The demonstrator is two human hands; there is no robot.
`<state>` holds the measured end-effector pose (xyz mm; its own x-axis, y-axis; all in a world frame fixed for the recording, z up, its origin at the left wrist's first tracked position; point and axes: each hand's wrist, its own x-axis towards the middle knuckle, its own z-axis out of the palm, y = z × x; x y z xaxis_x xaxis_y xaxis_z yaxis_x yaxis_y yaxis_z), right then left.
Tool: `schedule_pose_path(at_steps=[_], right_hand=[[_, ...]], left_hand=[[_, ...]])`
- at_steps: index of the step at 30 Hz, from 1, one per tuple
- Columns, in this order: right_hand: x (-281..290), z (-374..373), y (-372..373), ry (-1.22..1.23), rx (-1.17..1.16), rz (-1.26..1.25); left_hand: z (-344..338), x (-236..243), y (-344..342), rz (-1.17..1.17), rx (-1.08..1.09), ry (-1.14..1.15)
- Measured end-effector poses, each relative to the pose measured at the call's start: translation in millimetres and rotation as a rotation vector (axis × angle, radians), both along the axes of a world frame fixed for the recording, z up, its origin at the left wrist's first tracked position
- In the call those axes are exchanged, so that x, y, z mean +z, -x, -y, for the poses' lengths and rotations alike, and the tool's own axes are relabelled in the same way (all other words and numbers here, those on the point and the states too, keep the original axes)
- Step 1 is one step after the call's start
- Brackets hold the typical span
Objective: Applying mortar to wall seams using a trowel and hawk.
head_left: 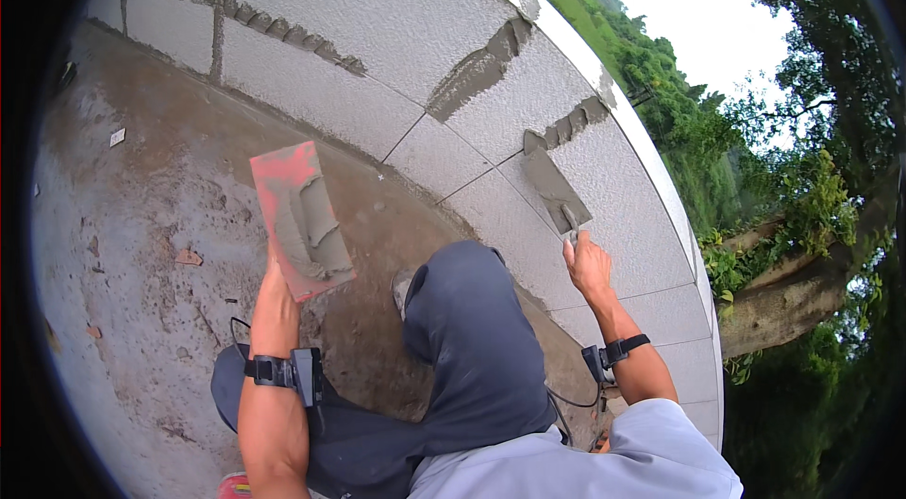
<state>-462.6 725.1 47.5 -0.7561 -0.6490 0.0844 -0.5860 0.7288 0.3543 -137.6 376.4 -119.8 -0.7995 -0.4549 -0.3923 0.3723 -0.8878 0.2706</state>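
The left hand (274, 273) is at the near edge of a red mortar board (271, 178); its fingers are hidden underneath, so I cannot tell their grip. The board extends beyond them, long axis pointing away from the person and slightly left, with grey mortar (316, 230) on top. The right hand (591, 268) has its fingers clamped on the handle of a trowel (555, 186). Its blade lies ahead of those fingers, long axis slanting forward-left, far end at a mortar strip (574, 124) on the tiled wall (623, 216).
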Motion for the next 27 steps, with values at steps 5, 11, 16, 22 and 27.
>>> schedule_pose_path(at_steps=[5,11,16,22,27], right_hand=[[-16.0,14.1,20.0,0.159,-0.001,-0.044],[-23.9,-14.5,-3.0,0.152,0.041,0.184],[9.9,132.8,-72.3,0.657,0.185,1.373],[-19.8,217.9,-98.3,0.218,0.360,1.626],[-7.9,169.0,-66.5,-0.026,0.247,1.344]], left_hand=[[-1.7,5.4,-5.7,-0.061,-0.053,0.056],[-7.5,28.9,1.6,-0.084,-0.014,0.028],[-15.7,37.8,3.0,-0.141,-0.032,0.042],[-23.3,72.4,13.3,-0.278,0.089,0.132],[-6.7,31.0,-3.9,-0.223,0.096,0.168]])
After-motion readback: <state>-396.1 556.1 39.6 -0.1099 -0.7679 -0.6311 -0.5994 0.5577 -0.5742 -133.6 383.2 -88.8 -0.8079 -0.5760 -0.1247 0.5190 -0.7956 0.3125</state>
